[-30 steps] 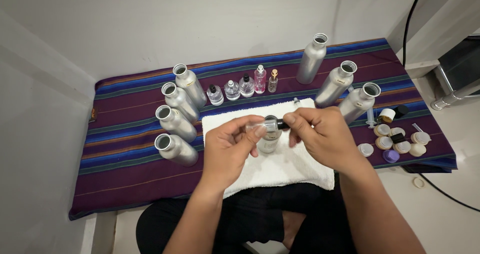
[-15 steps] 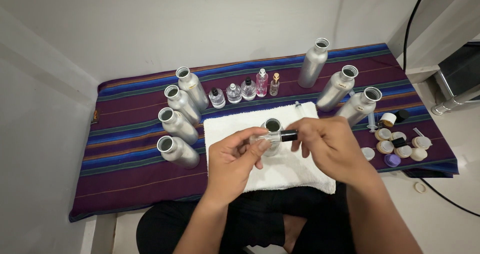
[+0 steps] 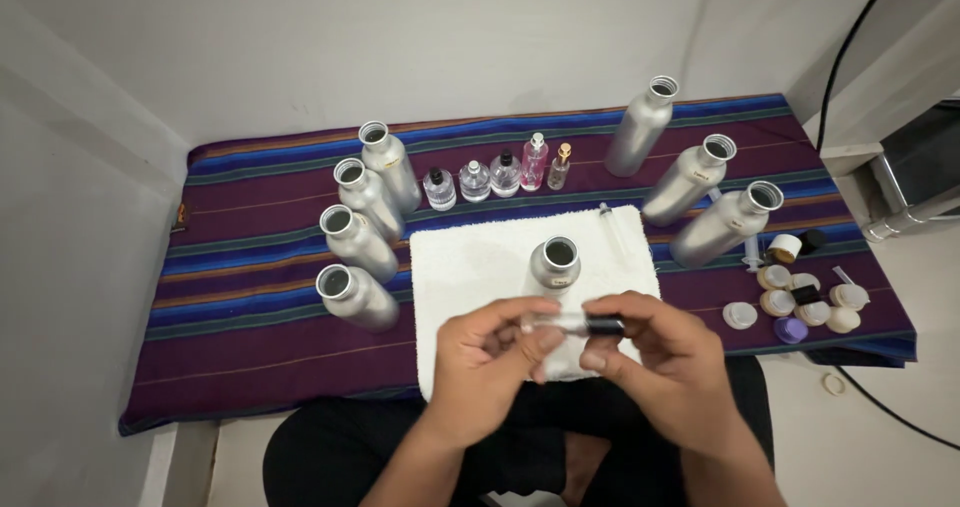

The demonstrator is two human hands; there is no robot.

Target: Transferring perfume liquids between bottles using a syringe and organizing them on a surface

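Head view: both hands meet over the near edge of a white towel (image 3: 480, 257) spread on a striped purple cloth (image 3: 260, 317). The left hand (image 3: 490, 357) and right hand (image 3: 655, 362) pinch a small clear vial (image 3: 562, 321) between their fingertips, held level; the left closes on its glass end, the right on its black cap (image 3: 604, 324). What the vial holds is too small to tell.

Just beyond the hands an open metal bottle (image 3: 554, 265) stands on the towel, a small pale label on its front. Its inside looks dark; whether it is filled cannot be told.

Four open metal bottles (image 3: 358, 237) stand in a group at the left of the cloth, three more (image 3: 690, 179) at the right, all without caps. Between them, along the far side, runs a row of small glass bottles (image 3: 495, 175), most clear, one pinkish.

A thin syringe (image 3: 612, 225) lies on the towel's far right corner. Loose caps (image 3: 805, 302), cream, black and one purple, lie clustered at the right end.
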